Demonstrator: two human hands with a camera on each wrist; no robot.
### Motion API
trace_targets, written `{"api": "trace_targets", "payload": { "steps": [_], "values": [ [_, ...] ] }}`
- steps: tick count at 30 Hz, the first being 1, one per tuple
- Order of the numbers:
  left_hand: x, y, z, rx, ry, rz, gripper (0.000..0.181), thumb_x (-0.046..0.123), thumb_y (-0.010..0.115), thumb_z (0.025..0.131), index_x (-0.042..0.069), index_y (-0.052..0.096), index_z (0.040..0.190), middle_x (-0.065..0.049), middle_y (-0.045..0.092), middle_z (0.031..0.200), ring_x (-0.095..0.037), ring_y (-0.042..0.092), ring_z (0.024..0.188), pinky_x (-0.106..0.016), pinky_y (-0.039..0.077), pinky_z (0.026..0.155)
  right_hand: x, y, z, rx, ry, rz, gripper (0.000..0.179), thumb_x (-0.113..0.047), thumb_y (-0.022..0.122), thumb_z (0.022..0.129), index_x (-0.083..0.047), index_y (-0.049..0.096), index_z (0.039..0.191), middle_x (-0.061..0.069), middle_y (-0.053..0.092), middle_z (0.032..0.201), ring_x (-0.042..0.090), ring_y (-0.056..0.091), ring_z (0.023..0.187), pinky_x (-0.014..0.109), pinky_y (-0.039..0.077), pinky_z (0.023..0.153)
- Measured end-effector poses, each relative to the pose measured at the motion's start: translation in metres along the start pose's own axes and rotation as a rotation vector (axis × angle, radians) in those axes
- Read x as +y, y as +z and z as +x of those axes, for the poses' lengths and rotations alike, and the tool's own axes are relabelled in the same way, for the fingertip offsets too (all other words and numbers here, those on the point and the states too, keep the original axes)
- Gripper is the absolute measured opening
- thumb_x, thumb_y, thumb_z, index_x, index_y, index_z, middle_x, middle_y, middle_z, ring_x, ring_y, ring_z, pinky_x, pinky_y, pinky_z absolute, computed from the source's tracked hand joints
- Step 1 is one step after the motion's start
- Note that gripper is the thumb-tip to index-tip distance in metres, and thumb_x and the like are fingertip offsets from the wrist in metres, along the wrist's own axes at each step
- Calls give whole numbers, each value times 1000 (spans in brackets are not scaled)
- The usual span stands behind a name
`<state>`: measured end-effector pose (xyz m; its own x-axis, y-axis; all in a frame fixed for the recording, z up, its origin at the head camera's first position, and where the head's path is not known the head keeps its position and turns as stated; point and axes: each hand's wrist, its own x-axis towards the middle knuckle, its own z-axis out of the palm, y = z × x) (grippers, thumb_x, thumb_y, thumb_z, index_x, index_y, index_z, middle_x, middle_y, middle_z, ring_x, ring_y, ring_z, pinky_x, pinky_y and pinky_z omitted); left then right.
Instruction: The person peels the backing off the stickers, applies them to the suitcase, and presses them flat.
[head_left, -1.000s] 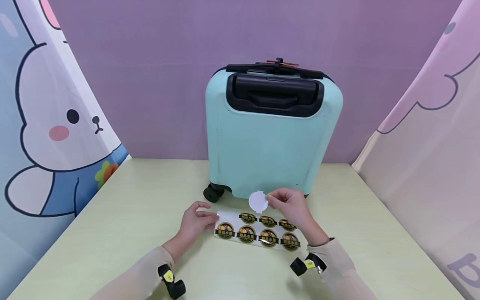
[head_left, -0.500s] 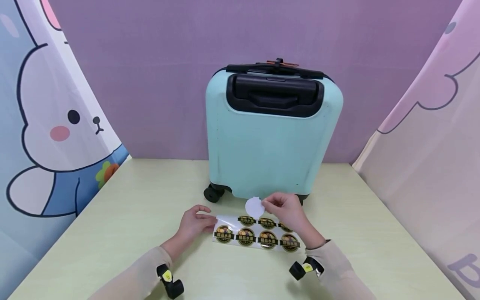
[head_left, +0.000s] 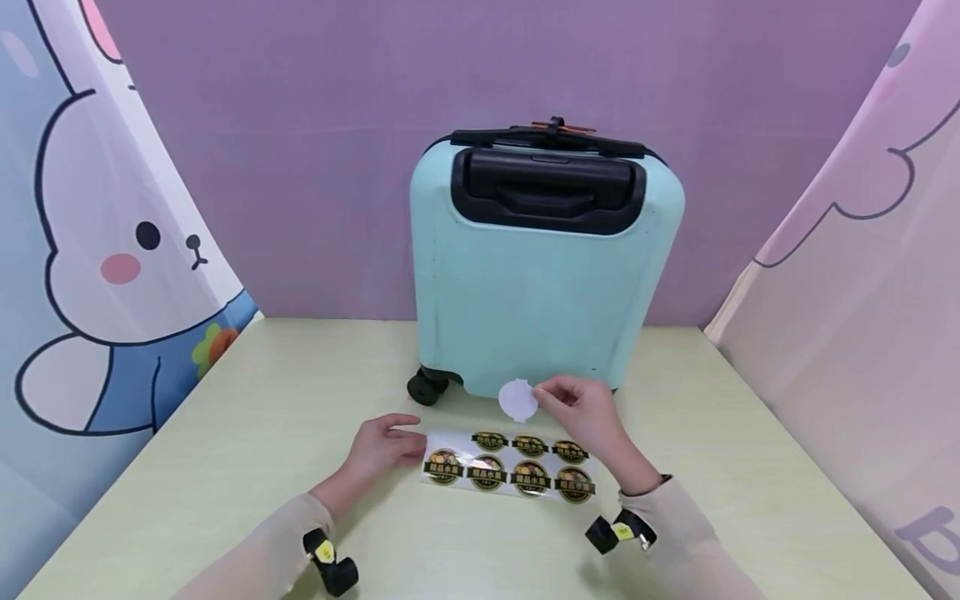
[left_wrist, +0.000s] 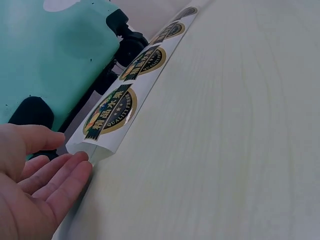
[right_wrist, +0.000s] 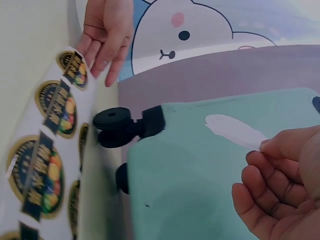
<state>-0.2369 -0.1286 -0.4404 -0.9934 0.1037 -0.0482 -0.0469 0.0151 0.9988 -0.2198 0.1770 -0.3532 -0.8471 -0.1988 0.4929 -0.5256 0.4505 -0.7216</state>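
In front of suitcase (head_left: pixel 525 292), pinches one peeled sticker (head_left: pixel 517 402) in right hand (head_left: pixel 587 414); leaves seven on sticker sheet (head_left: pixel 452 441), with left hand (head_left: pixel 378 450) relaxed.

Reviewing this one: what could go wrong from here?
The right grip pinches the sticker only by its edge, so it might fold or slip and land on the wrong spot.
The suitcase stands on wheels and neither hand appears to steady it, so it could roll if pressed.
The sheet curls up at the end near the left grip and might shift if bumped.
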Motion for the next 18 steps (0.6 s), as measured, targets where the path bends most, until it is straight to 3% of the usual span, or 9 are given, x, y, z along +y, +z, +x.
{"api": "trace_targets", "payload": {
  "steps": [4, 11, 18],
  "values": [
    [0, -3, 1, -6, 6, 20, 42, -9, 66, 88, -20, 52, 125, -29, 70, 98, -28, 73, 81, -40, 61, 73, -7, -6, 2, 28, -26, -30, 6, -5, 71, 91, -2, 76, 91, 6, 71, 77, 12, 60, 63, 23, 46, 52],
    [4, -11, 5, 74, 18, 56, 38, -6, 66, 89, -14, 56, 125, -24, 72, 100, -24, 73, 82, -35, 61, 72, -16, -13, 6, 89, -122, -104, 4, 0, 73, 88, -2, 77, 90, 5, 72, 77, 12, 64, 67, 22, 50, 55],
    [17, -14, 7, 79, -12, -126, 46, -3, 62, 94, -13, 46, 136, -21, 71, 108, -18, 72, 87, -37, 59, 81, -18, -16, 9, 168, -350, -215, 8, 4, 75, 84, -3, 76, 88, 2, 70, 76, 14, 65, 65, 20, 55, 57]
  ]
}}
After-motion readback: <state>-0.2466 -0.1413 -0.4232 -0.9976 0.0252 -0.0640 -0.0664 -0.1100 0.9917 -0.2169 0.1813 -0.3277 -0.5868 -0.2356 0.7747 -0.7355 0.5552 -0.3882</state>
